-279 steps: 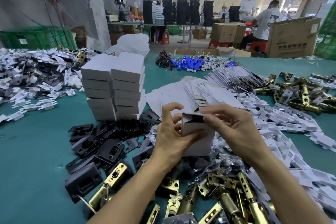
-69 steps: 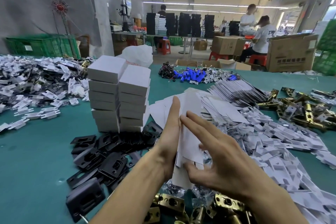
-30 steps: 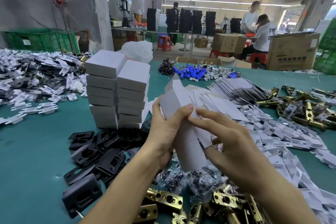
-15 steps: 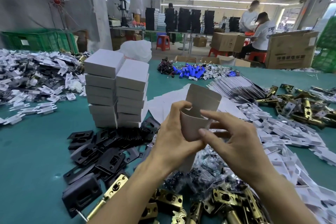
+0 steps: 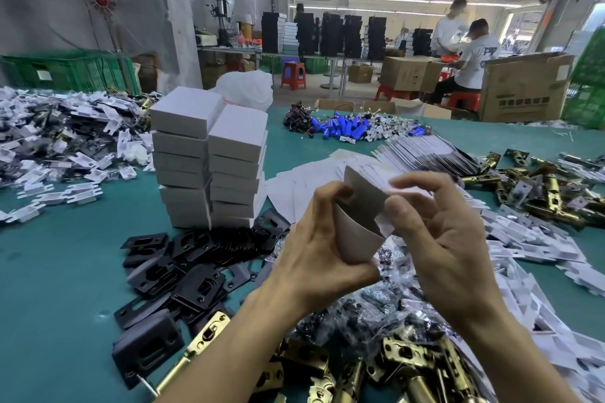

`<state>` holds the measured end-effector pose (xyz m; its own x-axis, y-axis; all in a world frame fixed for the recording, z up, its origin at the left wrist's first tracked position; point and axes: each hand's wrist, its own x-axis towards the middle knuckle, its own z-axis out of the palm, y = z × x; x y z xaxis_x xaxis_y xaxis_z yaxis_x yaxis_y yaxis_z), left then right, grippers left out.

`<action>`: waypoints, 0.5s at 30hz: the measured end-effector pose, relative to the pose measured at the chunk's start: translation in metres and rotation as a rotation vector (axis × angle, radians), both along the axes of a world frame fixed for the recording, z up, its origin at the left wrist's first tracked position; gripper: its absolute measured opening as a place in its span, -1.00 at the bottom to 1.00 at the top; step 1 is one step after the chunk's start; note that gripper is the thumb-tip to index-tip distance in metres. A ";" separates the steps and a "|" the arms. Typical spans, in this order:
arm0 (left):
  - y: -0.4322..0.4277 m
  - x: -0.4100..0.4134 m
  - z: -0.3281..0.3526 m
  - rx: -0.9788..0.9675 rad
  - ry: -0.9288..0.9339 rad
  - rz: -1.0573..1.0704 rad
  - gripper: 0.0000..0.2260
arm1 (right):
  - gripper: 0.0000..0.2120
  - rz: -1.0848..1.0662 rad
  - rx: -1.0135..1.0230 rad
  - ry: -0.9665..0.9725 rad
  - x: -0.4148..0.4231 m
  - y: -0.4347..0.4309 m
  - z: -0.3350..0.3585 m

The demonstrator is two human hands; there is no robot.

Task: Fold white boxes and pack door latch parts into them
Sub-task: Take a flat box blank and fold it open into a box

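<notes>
My left hand (image 5: 314, 249) grips a half-formed white box (image 5: 357, 232) from its left side, its open end facing up with the grey inside showing. My right hand (image 5: 435, 232) pinches a flap at the box's right edge, fingers curled over it. Both hands hold it above the green table (image 5: 65, 271). Below lie brass latch bolts (image 5: 402, 366) and small bags of screws (image 5: 376, 301). Black strike plates (image 5: 183, 268) spread to the left. Flat white box blanks (image 5: 304, 177) lie behind the hands.
Two stacks of folded white boxes (image 5: 209, 167) stand at centre left. White plastic parts (image 5: 540, 239) cover the right side, more brass latches (image 5: 550, 186) sit far right, blue cylinders (image 5: 340, 131) at the back. Two people work beyond the table near cardboard cartons (image 5: 523, 88).
The flat blank taken from the pile has been opened into a tube. Since half a second ago my right hand has closed in on the box's right flap.
</notes>
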<state>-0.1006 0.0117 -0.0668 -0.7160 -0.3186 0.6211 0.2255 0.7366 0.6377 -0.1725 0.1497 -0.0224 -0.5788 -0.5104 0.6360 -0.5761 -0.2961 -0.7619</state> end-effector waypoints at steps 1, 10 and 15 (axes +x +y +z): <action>0.001 0.000 0.001 -0.011 0.003 0.016 -0.29 | -0.86 -0.013 0.003 -0.012 0.002 0.000 0.001; 0.005 -0.001 0.008 -0.019 0.071 0.055 -0.28 | -0.75 -0.056 0.106 -0.078 0.010 0.004 0.010; 0.006 0.001 0.011 -0.008 0.029 0.040 -0.20 | -0.84 -0.038 0.102 -0.067 0.008 0.006 0.013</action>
<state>-0.0999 0.0182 -0.0555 -0.6847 -0.3419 0.6437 0.2136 0.7502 0.6257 -0.1647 0.1554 -0.0097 -0.6386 -0.5469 0.5414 -0.5323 -0.1941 -0.8240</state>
